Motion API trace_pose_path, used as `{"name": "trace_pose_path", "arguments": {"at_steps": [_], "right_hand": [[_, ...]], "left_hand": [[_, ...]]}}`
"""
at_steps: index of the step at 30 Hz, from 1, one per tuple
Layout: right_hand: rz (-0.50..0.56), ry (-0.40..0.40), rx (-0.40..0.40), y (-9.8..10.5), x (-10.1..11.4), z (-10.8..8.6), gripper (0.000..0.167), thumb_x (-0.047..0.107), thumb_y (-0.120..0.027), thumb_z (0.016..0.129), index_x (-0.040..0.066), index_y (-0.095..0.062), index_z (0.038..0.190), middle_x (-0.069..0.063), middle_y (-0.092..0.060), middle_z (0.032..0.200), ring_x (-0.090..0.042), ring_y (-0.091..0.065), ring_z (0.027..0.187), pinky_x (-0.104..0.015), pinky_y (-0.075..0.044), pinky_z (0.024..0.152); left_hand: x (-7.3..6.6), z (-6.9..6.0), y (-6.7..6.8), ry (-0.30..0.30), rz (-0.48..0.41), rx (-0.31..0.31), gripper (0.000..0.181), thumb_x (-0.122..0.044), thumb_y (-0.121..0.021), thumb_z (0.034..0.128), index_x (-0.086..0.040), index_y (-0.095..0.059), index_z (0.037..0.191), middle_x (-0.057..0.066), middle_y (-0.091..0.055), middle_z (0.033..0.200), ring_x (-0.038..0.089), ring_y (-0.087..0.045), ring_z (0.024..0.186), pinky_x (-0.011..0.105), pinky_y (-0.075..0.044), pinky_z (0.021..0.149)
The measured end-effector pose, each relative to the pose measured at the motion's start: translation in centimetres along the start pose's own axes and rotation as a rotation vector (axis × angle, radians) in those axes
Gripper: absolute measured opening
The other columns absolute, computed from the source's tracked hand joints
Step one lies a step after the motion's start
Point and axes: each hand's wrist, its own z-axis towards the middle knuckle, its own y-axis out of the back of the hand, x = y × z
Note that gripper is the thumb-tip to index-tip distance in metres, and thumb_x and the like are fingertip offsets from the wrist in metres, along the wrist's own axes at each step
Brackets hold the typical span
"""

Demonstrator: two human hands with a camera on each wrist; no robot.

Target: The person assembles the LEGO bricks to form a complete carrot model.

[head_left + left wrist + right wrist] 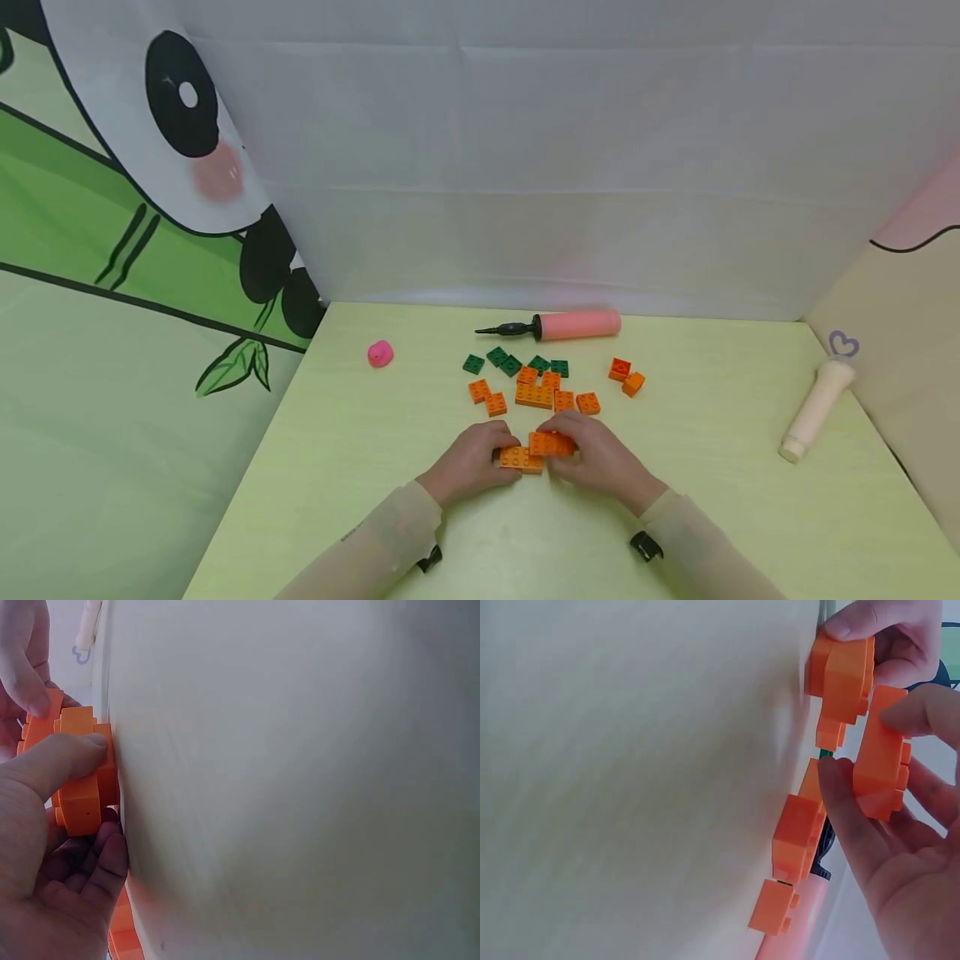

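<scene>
My left hand (474,460) grips a small stack of orange toy bricks (517,458) low over the near middle of the table. In the left wrist view, its thumb presses the side of the stacked bricks (81,795). My right hand (603,462) pinches a long orange brick (550,443) between thumb and fingers, studs up. This brick (877,750) is held above the stack's right end; the right wrist view shows it higher than the stack (844,675). Just beyond both hands lie several loose orange bricks, including a long one (533,396).
Green bricks (510,365) lie behind the orange ones. Two more orange bricks (633,383) sit to their right. Farther back lies a pink-and-black hand pump (577,325). A pink toy (380,353) is at left, a cream tube with a purple heart loop (816,408) at right.
</scene>
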Motion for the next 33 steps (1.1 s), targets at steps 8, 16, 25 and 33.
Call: {"name": "trace_pose_path", "arguments": {"at_steps": [8, 16, 25, 33], "right_hand": [[0.059, 0.014, 0.010, -0.3, 0.1, -0.3, 0.037, 0.013, -0.082, 0.088, 0.018, -0.071, 0.123, 0.010, -0.068, 0.114, -0.011, -0.062, 0.100, -0.036, -0.055, 0.091], [0.058, 0.011, 0.051, -0.7, 0.2, -0.4, 0.034, 0.016, -0.080, 0.090, 0.015, -0.071, 0.123, 0.010, -0.069, 0.116, -0.011, -0.063, 0.104, -0.041, -0.054, 0.096], [0.059, 0.014, 0.066, -0.9, 0.4, -0.1, 0.034, 0.014, -0.080, 0.089, 0.015, -0.071, 0.122, 0.010, -0.069, 0.114, -0.010, -0.062, 0.102, -0.039, -0.054, 0.095], [0.049, 0.013, 0.055, -1.3, 0.3, 0.0, 0.030, 0.027, -0.085, 0.091, 0.019, -0.075, 0.118, 0.014, -0.069, 0.107, -0.007, -0.061, 0.094, -0.035, -0.054, 0.089]], "left_hand": [[-0.1, 0.2, 0.0, 0.010, 0.003, -0.005, 0.033, -0.027, -0.086, 0.0880, -0.012, -0.078, 0.116, -0.013, -0.062, 0.098, 0.008, -0.055, 0.087, 0.029, -0.050, 0.086], [0.0, 0.3, 0.0, -0.019, 0.010, -0.017, 0.033, -0.028, -0.086, 0.0875, -0.011, -0.078, 0.115, -0.012, -0.060, 0.094, 0.008, -0.054, 0.084, 0.027, -0.049, 0.081], [0.0, 0.3, -0.1, -0.028, 0.004, -0.026, 0.030, -0.025, -0.087, 0.0871, -0.011, -0.079, 0.113, -0.013, -0.058, 0.091, 0.009, -0.053, 0.082, 0.026, -0.048, 0.078], [0.1, 0.1, -0.2, -0.017, -0.004, -0.017, 0.031, -0.026, -0.087, 0.0871, -0.011, -0.079, 0.113, -0.014, -0.059, 0.093, 0.008, -0.053, 0.082, 0.025, -0.047, 0.078]]}}
